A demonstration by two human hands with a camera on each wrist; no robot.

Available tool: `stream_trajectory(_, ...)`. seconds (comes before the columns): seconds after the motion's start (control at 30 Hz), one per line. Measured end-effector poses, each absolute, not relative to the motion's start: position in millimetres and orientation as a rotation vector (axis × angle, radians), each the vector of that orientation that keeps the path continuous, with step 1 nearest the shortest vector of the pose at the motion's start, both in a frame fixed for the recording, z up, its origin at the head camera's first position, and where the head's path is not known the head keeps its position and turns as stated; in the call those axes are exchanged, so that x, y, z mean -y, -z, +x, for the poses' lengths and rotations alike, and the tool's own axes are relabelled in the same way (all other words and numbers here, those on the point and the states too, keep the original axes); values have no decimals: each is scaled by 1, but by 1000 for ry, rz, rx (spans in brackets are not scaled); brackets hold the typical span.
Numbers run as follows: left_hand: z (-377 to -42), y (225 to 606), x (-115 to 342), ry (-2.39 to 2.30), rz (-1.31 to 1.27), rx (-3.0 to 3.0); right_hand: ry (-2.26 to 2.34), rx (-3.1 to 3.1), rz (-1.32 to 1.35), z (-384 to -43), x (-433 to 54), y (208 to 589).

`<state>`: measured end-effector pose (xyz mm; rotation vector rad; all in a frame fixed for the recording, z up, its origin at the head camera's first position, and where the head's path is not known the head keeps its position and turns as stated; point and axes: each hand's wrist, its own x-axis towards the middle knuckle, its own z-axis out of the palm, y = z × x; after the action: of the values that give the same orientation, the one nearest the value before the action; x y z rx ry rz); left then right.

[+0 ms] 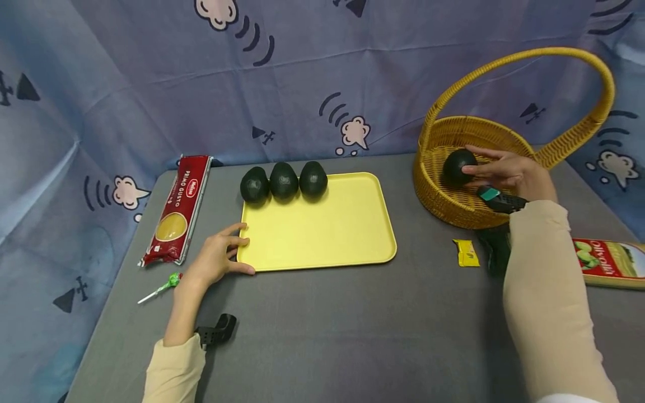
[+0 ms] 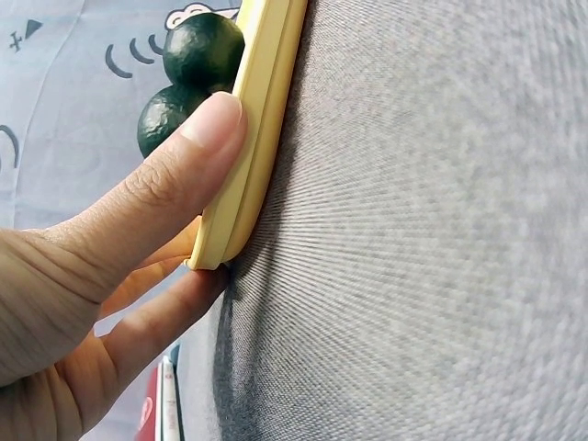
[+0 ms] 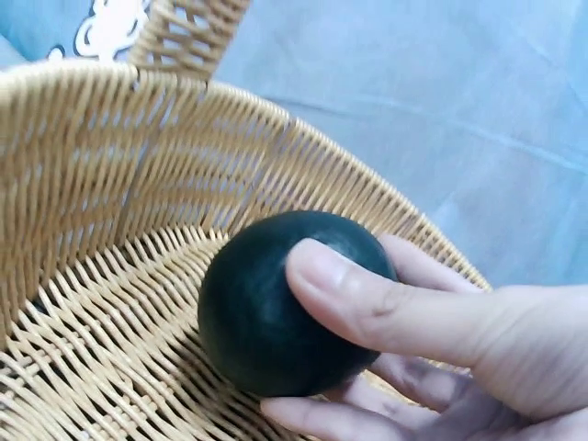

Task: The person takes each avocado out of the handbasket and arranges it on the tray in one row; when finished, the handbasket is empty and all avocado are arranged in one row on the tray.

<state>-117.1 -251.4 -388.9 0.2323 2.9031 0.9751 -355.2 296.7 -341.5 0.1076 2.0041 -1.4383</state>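
My right hand (image 1: 509, 170) grips a dark green avocado (image 1: 457, 167) inside the yellow wicker basket (image 1: 428, 193). In the right wrist view the thumb lies across the avocado (image 3: 276, 312), with other fingers behind and below it. On the left, my left hand (image 1: 216, 257) holds the near left corner of a yellow tray (image 1: 322, 229). The left wrist view has the thumb on the outside of the tray's rim (image 2: 253, 156) and fingers around the corner. Three more avocados (image 1: 284, 182) stand in a row at the tray's far left edge.
A red pasta packet (image 1: 178, 210) and a green-wrapped lollipop (image 1: 163, 287) lie left of the tray. Near the basket are a small yellow packet (image 1: 466, 253), a dark object (image 1: 496, 249) partly behind the right sleeve, and a red-labelled package (image 1: 612, 260). A patterned curtain (image 1: 312, 78) hangs behind.
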Motion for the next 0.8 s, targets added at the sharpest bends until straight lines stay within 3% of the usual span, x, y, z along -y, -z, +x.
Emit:
stream_trajectory(0.43, -116, 388, 251, -938, 260, -2931, 1556, -2059, -38, -339, -298, 323)
stream_trajectory(0.8, -116, 387, 250, -936, 260, -2934, 1807, -1964, -146, -290, -265, 293)
